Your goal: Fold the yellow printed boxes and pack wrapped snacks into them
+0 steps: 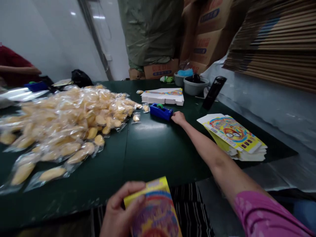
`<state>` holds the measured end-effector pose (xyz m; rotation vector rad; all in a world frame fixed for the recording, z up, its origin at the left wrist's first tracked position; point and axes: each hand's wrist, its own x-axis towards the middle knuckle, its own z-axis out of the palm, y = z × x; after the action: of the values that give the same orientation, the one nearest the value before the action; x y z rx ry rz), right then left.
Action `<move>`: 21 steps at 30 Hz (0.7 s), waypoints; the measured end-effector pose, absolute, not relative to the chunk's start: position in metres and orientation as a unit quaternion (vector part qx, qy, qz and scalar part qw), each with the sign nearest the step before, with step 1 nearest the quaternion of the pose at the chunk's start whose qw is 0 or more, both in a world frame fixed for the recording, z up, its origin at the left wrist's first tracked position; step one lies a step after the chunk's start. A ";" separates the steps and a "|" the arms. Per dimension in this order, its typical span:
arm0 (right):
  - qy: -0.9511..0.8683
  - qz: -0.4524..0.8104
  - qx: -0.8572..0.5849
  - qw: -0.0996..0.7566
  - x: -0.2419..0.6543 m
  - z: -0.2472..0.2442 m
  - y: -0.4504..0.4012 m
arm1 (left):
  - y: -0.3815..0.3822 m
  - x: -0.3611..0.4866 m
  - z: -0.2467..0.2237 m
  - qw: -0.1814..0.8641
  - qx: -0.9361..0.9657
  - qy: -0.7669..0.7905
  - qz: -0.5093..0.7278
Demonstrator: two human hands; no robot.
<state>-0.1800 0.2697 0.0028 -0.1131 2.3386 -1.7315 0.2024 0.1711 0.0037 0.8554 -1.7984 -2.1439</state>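
Past the left hand clasping a box, the right hand (grip unclear) touches a tape dispenser, long axis leftward.

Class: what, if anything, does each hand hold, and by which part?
Left hand: yellow printed cardboard box, by its upper-left corner. Right hand: touching right end of blue plastic tape dispenser; grip unclear.
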 end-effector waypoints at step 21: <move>0.308 -0.859 -0.194 0.360 0.100 0.053 0.287 | 0.153 0.181 0.071 0.461 -0.166 -0.862 -0.132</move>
<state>0.0999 0.2870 0.0531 -0.4993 0.7942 -2.2152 0.1810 0.1529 0.0707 -0.4081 -2.1208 -0.3255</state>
